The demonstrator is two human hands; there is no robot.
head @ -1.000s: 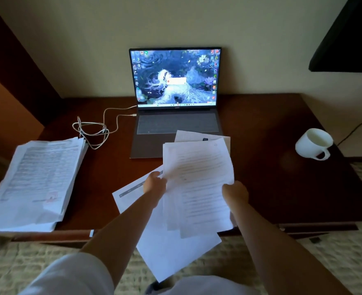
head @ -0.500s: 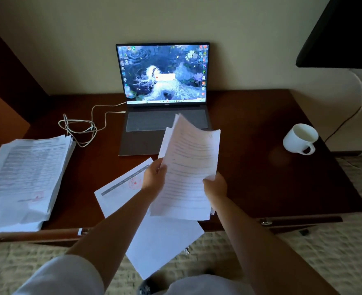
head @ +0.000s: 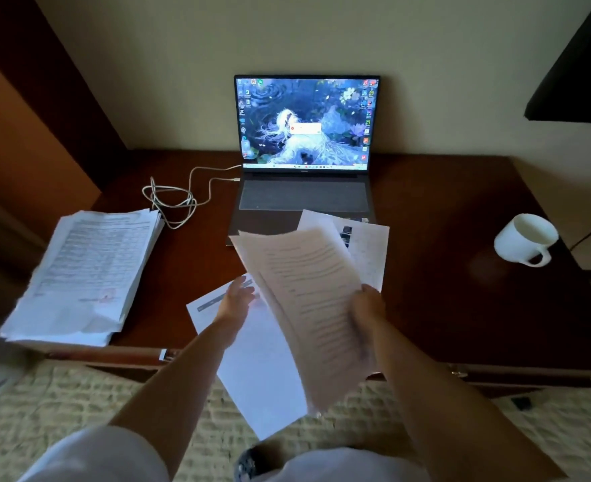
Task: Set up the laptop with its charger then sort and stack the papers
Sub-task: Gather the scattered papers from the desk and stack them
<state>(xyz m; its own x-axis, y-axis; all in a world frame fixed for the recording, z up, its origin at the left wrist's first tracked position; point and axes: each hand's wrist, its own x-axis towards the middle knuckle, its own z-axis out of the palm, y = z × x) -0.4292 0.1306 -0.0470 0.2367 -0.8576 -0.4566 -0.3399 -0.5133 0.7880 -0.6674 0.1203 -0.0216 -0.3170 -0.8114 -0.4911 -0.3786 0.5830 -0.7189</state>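
We see our right hand [head: 369,307] with its grip closed on the right edge of a sheaf of printed papers [head: 308,300], which it holds lifted and tilted above the near middle of the dark wooden tabletop [head: 461,273]. Our left hand [head: 235,300] hovers just left of that sheaf with its fingers straight and spread, its grip open and holding nothing; we cannot tell whether the fingertips brush the sheaf's left edge. Beneath the left hand a single white sheet [head: 262,370] lies on the tabletop and overhangs its near edge toward us. Behind the lifted sheaf, another printed sheet [head: 370,252] rests partly on the near edge of the laptop [head: 304,200]. The laptop stands open at the far middle of the tabletop, against the wall, its screen lit with a blue wallpaper. A white charger cable [head: 179,203] runs from the laptop's left side and lies in loose loops on the tabletop to the left. Just near of those loops, a thick stack of papers [head: 85,276] sits at the left end of the tabletop, its near corner past the edge. Well apart, at the right end, a white mug [head: 527,240] stands with its handle toward us.
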